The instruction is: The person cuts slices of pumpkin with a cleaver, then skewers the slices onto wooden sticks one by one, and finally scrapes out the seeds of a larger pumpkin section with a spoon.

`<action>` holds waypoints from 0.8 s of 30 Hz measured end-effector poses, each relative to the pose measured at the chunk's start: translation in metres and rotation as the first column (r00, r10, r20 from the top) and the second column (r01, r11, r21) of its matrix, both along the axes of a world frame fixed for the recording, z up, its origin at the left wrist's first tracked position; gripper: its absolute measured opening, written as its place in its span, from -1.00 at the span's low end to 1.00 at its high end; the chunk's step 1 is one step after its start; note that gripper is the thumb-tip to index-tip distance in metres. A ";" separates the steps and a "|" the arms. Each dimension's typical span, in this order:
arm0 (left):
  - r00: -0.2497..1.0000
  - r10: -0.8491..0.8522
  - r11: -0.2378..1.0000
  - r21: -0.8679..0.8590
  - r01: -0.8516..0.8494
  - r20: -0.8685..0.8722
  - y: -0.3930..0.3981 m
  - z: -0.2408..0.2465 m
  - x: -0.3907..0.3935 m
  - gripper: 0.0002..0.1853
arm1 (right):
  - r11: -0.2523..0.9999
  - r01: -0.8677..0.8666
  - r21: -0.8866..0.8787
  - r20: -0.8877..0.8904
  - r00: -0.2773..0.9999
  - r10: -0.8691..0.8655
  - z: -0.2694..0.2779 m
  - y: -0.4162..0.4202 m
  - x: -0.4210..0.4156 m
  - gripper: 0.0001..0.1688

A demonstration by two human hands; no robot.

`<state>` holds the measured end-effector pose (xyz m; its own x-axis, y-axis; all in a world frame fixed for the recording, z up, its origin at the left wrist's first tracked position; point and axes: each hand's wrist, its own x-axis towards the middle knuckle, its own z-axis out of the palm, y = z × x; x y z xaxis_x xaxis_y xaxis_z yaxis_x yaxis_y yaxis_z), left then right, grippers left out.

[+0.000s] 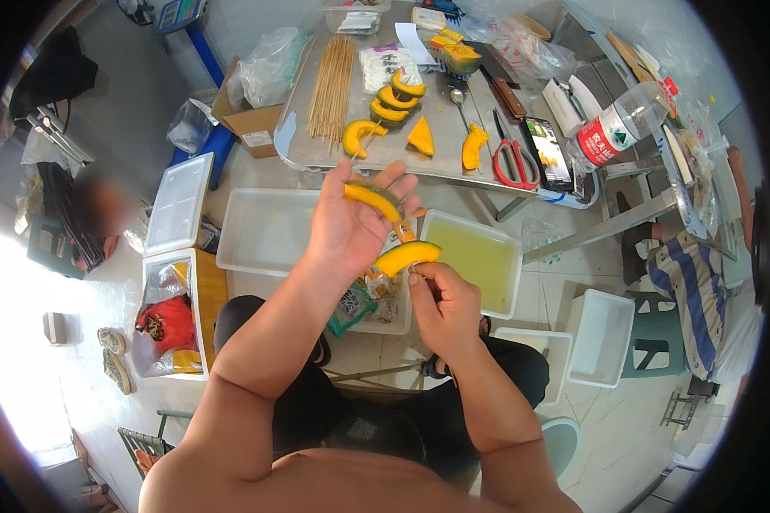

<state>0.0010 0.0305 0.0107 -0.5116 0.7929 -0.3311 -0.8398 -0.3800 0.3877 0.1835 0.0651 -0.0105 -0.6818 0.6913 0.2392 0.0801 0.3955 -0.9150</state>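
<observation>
My left hand point(353, 224) is turned palm up below the table's front edge, with a curved pumpkin slice point(375, 200) held against its fingers. Just to the right and lower, my right hand point(446, 308) pinches a thin bamboo skewer point(412, 269) under a second pumpkin slice point(410, 256). The stick seems to enter that slice from below; its tip is hidden. On the table lie several skewered green-rinded slices point(393, 102), another skewered slice point(359, 136) near the edge, a wedge of pumpkin flesh point(421, 136) and an irregular pumpkin piece point(475, 147).
The metal table point(321, 154) also holds bamboo skewers point(331, 90), red-handled scissors point(514, 163), a phone point(547, 151), a knife point(508, 96) and a cut pumpkin point(460, 59). Below stand a tub of yellowish liquid point(471, 263) and a foam box point(189, 320). People sit at left and right.
</observation>
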 end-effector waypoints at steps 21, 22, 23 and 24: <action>0.963 -0.043 0.990 0.118 0.077 -0.265 -0.002 -0.037 0.003 -0.69 | 0.976 0.165 -0.139 -0.070 0.982 -0.176 -0.005 0.012 0.004 -0.93; 0.973 0.005 0.996 0.086 0.015 -0.231 -0.001 -0.038 0.002 -0.70 | 0.979 0.161 -0.125 -0.057 0.984 -0.170 -0.004 0.012 0.004 -0.93; 0.978 0.056 0.998 0.052 -0.047 -0.199 0.000 -0.038 0.001 -0.71 | 0.981 0.157 -0.112 -0.044 0.986 -0.162 -0.002 0.012 0.005 -0.94; 0.979 0.109 0.994 0.016 -0.108 -0.170 0.001 -0.038 0.000 -0.73 | 0.986 0.132 -0.103 -0.032 0.990 -0.135 -0.001 0.010 0.005 -0.94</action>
<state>0.0014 0.0319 -0.0273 -0.6434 0.7312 -0.2267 -0.7152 -0.4685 0.5187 0.1886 0.0748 -0.0115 -0.5733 0.7973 0.1888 0.0896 0.2901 -0.9528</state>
